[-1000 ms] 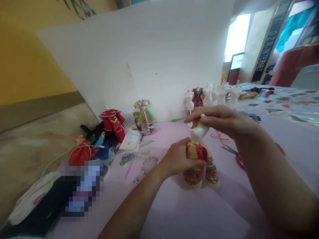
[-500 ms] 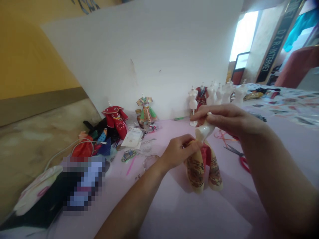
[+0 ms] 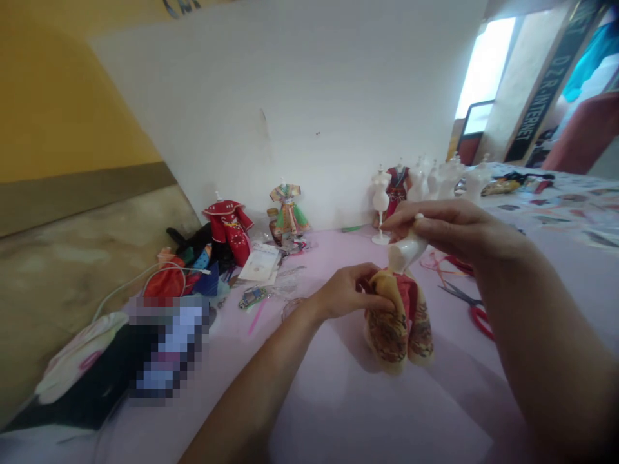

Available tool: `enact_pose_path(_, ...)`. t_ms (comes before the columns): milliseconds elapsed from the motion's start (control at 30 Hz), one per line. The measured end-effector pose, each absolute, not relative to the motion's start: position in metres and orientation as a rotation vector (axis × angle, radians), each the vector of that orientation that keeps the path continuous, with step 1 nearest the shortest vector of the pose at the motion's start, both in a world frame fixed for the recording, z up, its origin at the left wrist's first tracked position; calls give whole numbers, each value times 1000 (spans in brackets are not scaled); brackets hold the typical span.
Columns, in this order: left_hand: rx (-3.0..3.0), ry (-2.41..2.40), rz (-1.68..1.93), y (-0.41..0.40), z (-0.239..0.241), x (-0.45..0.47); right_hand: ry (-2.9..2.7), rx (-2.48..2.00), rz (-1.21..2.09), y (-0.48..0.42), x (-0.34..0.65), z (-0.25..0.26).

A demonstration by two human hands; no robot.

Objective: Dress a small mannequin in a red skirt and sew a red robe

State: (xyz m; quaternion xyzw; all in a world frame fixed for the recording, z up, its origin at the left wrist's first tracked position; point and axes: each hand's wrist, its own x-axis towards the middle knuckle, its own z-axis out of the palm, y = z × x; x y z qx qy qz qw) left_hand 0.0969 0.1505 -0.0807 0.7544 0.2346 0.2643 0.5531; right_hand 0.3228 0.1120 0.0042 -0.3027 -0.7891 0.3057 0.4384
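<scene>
My right hand [image 3: 440, 225] grips a small white mannequin torso [image 3: 406, 254], tilted above the table. Just below it hangs a yellow doll garment [image 3: 389, 335] with dark patterned panels and a red lining [image 3: 409, 293]. My left hand [image 3: 355, 293] pinches the garment's upper left part between thumb and fingers. The torso's lower end meets the garment's top; how far it reaches inside is hidden. To the right, scissors [image 3: 478, 316] with red handles lie partly behind my right forearm.
White mini mannequins [image 3: 447, 180] and a dressed one [image 3: 398, 187] stand at the back right. Two dressed figures, one red [image 3: 229, 225] and one green and gold [image 3: 290, 212], stand back left. Cloth scraps [image 3: 167, 280], a cable and a blurred-out item [image 3: 178, 345] lie at left.
My left hand has shifted its hold lower on the garment, and more red lining shows. The torso still sits at the garment's top. The whole view has shifted slightly.
</scene>
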Motion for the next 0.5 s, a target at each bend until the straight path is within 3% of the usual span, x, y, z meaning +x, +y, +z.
enact_pose_path(500,2027,737,874,119,-57,105,-1994,-745,705,108,316,8)
